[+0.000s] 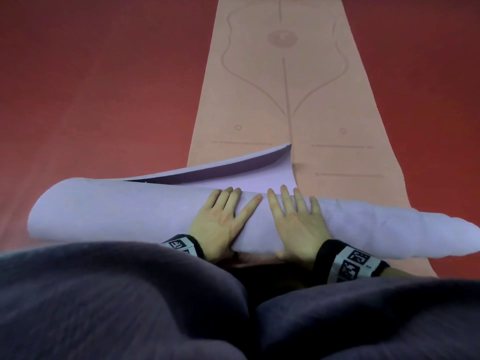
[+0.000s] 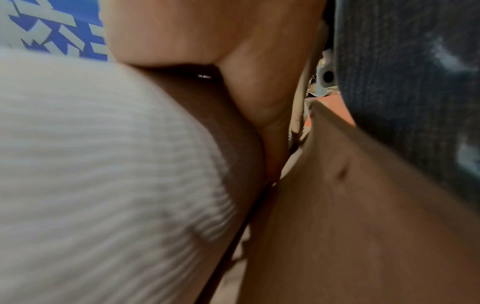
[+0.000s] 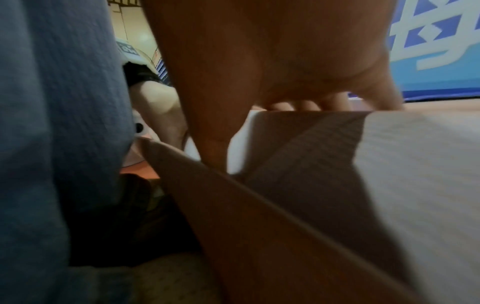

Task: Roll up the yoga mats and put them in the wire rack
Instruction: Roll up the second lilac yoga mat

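A lilac yoga mat (image 1: 117, 211), rolled into a thick tube, lies crosswise on the near end of a flat peach mat (image 1: 259, 100) that stretches away from me. Its loose end (image 1: 233, 165) curls up just behind the roll. My left hand (image 1: 223, 219) and right hand (image 1: 296, 222) lie side by side on the middle of the roll, fingers straight and spread. In the left wrist view the palm (image 2: 233, 41) sits against the ribbed roll (image 2: 103, 164). The right wrist view has the right hand (image 3: 285, 51) over the roll (image 3: 415, 164). No wire rack is in view.
Red floor (image 1: 91, 87) surrounds both mats. My knees in dark trousers (image 1: 104, 294) fill the bottom of the head view, close behind the roll. A blue and white patterned wall (image 3: 436, 41) shows in the wrist views.
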A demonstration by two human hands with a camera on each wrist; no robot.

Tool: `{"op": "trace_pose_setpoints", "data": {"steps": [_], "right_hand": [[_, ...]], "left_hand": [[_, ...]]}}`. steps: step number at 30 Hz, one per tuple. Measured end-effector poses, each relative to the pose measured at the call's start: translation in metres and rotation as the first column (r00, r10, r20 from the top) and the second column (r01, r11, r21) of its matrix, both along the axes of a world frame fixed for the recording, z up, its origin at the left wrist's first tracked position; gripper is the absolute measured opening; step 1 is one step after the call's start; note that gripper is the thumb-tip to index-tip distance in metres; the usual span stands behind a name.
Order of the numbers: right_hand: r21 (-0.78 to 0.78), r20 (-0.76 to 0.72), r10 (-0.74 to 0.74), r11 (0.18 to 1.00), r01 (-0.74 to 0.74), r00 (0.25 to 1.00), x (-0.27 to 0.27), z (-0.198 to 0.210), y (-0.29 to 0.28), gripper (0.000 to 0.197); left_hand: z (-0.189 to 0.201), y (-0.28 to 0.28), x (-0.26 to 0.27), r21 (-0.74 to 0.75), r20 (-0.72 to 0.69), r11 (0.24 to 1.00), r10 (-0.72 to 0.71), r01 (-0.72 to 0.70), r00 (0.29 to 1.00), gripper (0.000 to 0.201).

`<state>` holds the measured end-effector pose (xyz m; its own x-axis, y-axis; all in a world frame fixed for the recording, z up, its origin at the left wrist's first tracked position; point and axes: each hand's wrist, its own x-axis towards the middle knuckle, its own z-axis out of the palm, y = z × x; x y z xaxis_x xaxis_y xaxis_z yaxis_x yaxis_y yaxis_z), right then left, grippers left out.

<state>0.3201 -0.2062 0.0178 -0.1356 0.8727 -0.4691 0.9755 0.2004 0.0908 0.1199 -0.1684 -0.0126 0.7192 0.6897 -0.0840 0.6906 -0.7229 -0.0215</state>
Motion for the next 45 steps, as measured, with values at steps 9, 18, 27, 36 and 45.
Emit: {"op": "trace_pose_setpoints", "data": {"steps": [9, 18, 27, 36, 45], "right_hand": [[0.026, -0.084, -0.012, 1.0, 0.014, 0.996, -0.002, -0.014, 0.012, 0.138], [-0.2, -0.112, -0.057, 0.979, 0.034, 0.992, 0.012, 0.008, 0.079, 0.154], [-0.237, -0.104, -0.102, 0.969, 0.075, 0.989, 0.011, 0.013, 0.093, 0.152], [-0.107, -0.03, -0.01, 0.994, 0.007, 0.999, 0.008, 0.013, 0.06, 0.144], [-0.12, -0.011, -0.035, 0.992, 0.033, 0.999, 0.015, 0.01, 0.105, 0.157]], "left_hand": [[0.007, 0.019, 0.007, -0.055, -0.183, 0.995, 0.068, -0.079, 0.981, 0.136], [0.003, 0.026, 0.009, -0.014, -0.214, 0.995, 0.096, -0.102, 0.972, 0.142], [0.017, 0.062, 0.015, -0.164, -0.272, 0.979, 0.074, -0.122, 0.96, 0.152], [0.039, 0.114, 0.027, -0.354, -0.294, 0.924, 0.038, -0.146, 0.955, 0.159], [0.023, 0.107, 0.027, -0.188, -0.28, 0.977, 0.045, -0.101, 0.959, 0.166]]}}
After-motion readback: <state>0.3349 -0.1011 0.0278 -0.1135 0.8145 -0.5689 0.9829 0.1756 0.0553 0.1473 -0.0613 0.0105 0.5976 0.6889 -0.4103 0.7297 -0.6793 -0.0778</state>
